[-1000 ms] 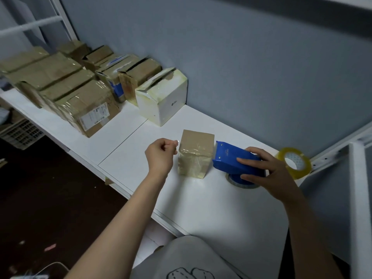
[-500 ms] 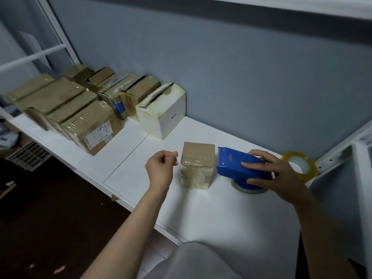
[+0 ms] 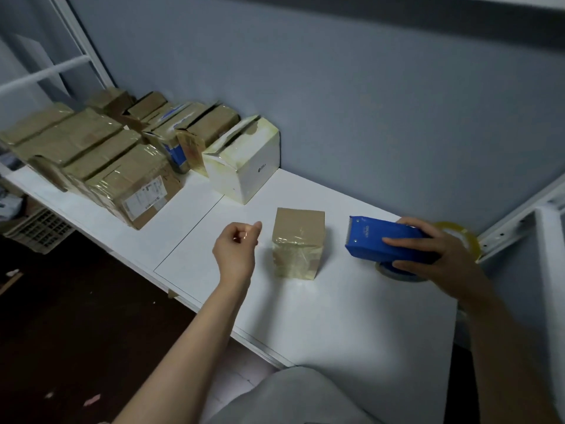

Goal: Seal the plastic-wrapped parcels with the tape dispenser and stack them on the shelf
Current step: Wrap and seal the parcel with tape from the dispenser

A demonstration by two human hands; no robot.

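A: Parcel (image 3: 298, 244), small and brown, wrapped in glossy clear plastic: where is it in my view?

B: I see it upright at the centre of the frame, on the white shelf (image 3: 336, 316), with bare surface on every side.

A: And the hands?

B: My left hand (image 3: 237, 250) is just left of the parcel, not touching it, fingers curled in with thumb and forefinger pinched together. I cannot tell whether anything is pinched between them. My right hand (image 3: 440, 255), at centre right, grips the blue tape dispenser (image 3: 383, 241), whose toothed edge points toward the parcel with a clear gap between them.

A: Anything else?

B: A roll of yellowish tape (image 3: 461, 237) sits behind my right hand. In the upper left, a row of taped brown boxes (image 3: 101, 160) lines the shelf, ending in a white box (image 3: 244, 162) against the grey wall (image 3: 367, 102).
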